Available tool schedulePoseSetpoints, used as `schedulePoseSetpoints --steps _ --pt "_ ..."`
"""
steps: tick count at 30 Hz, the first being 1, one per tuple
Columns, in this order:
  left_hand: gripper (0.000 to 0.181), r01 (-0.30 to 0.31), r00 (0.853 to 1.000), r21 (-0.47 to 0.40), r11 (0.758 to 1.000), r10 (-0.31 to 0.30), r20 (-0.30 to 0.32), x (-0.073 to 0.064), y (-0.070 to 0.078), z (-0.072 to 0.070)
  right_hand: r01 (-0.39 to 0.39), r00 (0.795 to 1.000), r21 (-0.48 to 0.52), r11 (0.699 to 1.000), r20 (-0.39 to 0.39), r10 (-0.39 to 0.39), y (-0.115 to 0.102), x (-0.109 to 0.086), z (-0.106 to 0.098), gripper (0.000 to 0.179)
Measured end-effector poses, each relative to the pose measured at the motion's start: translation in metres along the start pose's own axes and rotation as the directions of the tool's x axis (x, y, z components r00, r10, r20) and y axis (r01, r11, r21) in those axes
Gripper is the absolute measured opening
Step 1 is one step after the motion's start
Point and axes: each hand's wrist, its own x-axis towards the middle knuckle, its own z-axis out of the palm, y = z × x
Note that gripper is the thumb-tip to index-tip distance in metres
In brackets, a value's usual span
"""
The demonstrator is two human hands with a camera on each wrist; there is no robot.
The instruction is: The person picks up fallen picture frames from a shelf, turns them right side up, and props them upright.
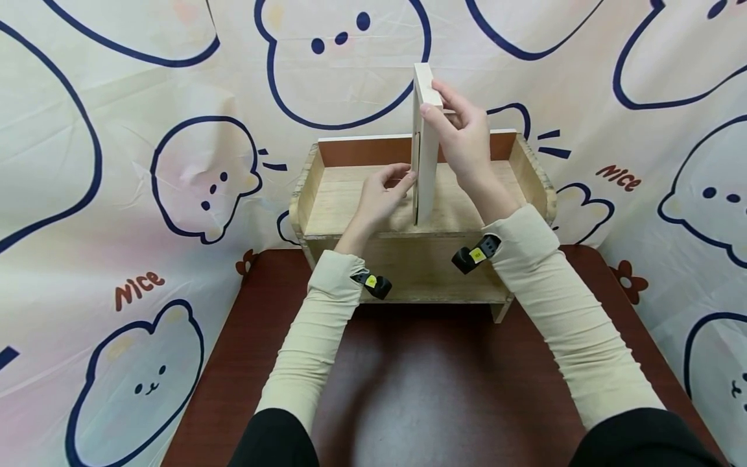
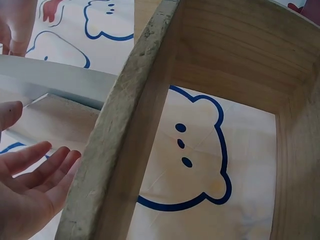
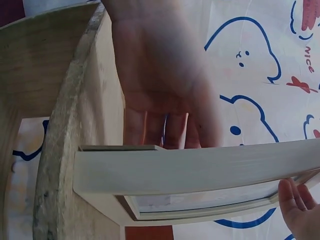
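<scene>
A white picture frame (image 1: 428, 162) stands upright, edge toward me, on the upper tier of a small wooden shelf (image 1: 350, 201). Its inner border and clear pane show in the right wrist view. My right hand (image 1: 463, 133) holds the frame by its upper part, thumb at the near edge and fingers farther back. To the left of the frame is my left hand (image 1: 382, 194), its thumb and fingertips right at the frame's side. In the left wrist view the left hand's fingers (image 2: 42, 167) are loosely extended, with the frame's pale edge (image 2: 55, 77) beyond them.
The shelf has raised side walls and a brown back strip (image 1: 364, 152). It stands on a dark red-brown table (image 1: 432, 383). Close behind hangs a pale cloth (image 1: 233, 91) with blue cartoon outlines, continuing along both sides.
</scene>
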Motion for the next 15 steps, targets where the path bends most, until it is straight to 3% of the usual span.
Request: schedulePoseSetpoints --steps 7,15 --pt "0.034 0.011 1.000 0.010 1.000 -0.011 0.007 0.0013 -0.0025 0.0035 0.018 1.000 -0.014 1.000 -0.009 -0.019 0.0025 0.0002 0.0007 0.043" --pt "0.033 0.034 0.999 -0.035 0.999 -0.033 0.011 0.0038 -0.0020 0.0047 0.026 1.000 -0.025 0.999 -0.016 -0.026 0.0024 -0.0005 0.0013 0.043"
